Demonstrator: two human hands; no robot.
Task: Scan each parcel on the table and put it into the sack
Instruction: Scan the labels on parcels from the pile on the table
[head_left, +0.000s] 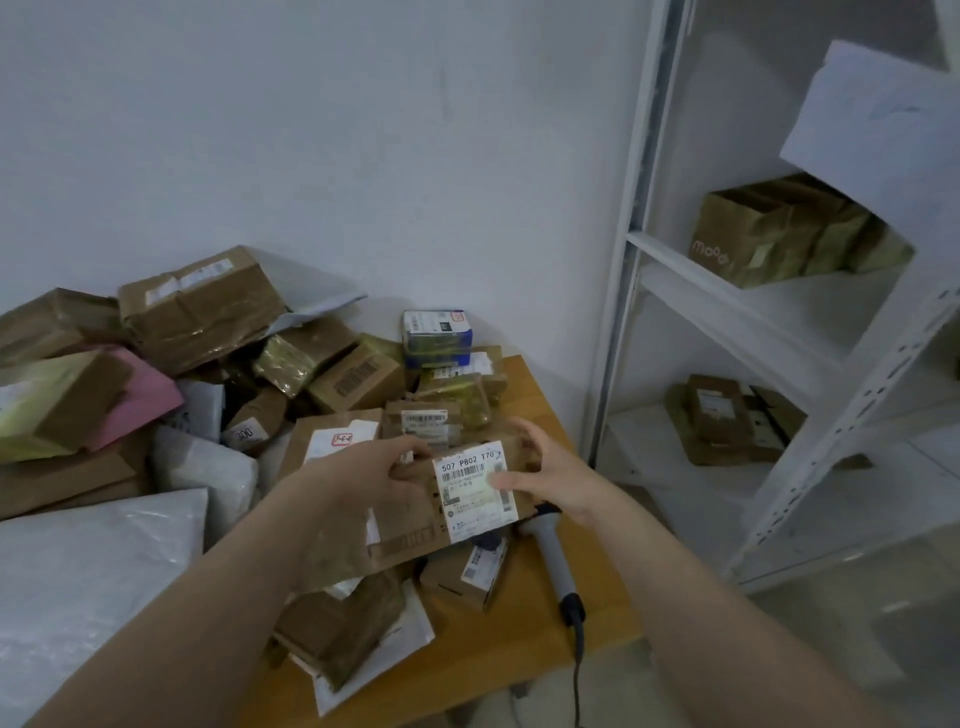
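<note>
A flat brown cardboard parcel (415, 535) with a white shipping label facing up is held above the pile at the table's right side. My left hand (363, 475) grips its left edge. My right hand (540, 467) holds its right end, thumb lying on the label. A grey handheld scanner (553, 558) with a black cable lies on the wooden table (524, 623) just below and right of the parcel, partly hidden under it. No sack is in view.
Many brown boxes, white poly mailers and a pink mailer (140, 395) are heaped across the table to the left and back. A white metal shelf unit (779, 312) with several parcels stands to the right. The table's front right corner is bare wood.
</note>
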